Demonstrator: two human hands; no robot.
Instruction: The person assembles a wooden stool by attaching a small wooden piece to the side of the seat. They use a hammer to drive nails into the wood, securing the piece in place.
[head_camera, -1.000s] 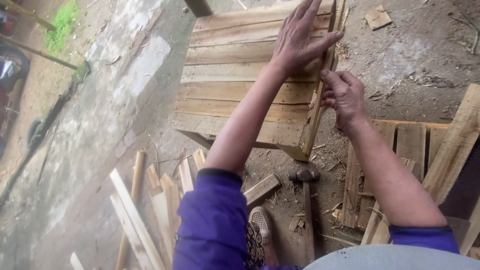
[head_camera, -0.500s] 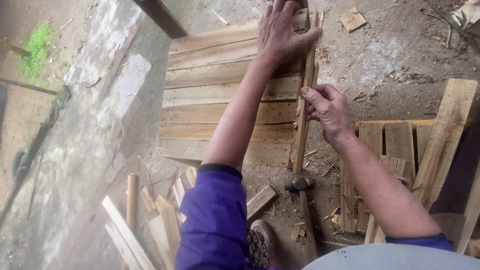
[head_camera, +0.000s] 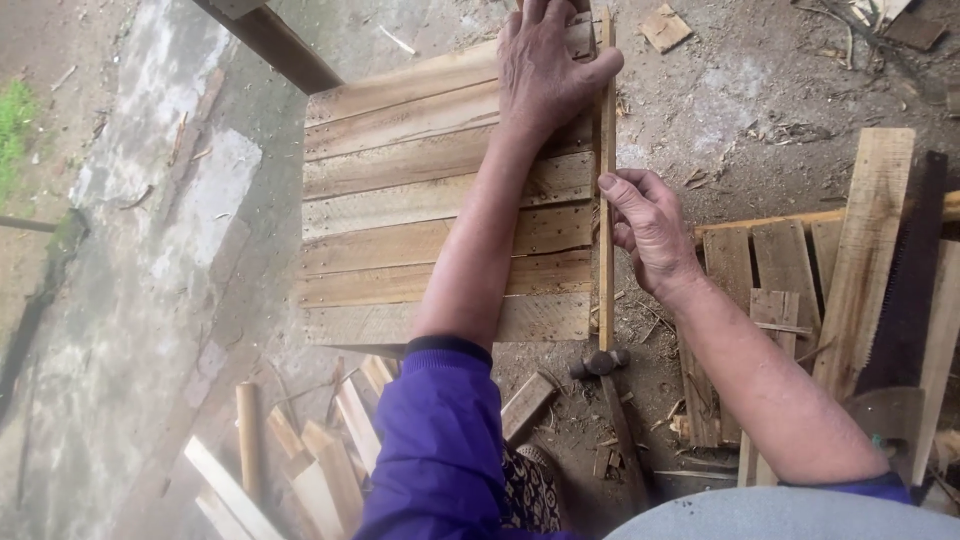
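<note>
Thin pale wooden strip (head_camera: 606, 200) along slatted plank panel (head_camera: 400, 200) edge, right hand (head_camera: 648, 225) pinching it, left hand (head_camera: 545, 65) flat, fingers spread, hammer (head_camera: 600, 362) on dirt ground (head_camera: 740, 90)

Bare dirt ground (head_camera: 740, 90) lies open at one o'clock of the wooden panel (head_camera: 420, 200). At five o'clock a hammer (head_camera: 600, 362) blocks passage; at three o'clock stacked planks (head_camera: 790, 270) and a hand saw (head_camera: 905, 290) crowd the ground. Loose sticks (head_camera: 300, 450) clutter seven o'clock.
</note>
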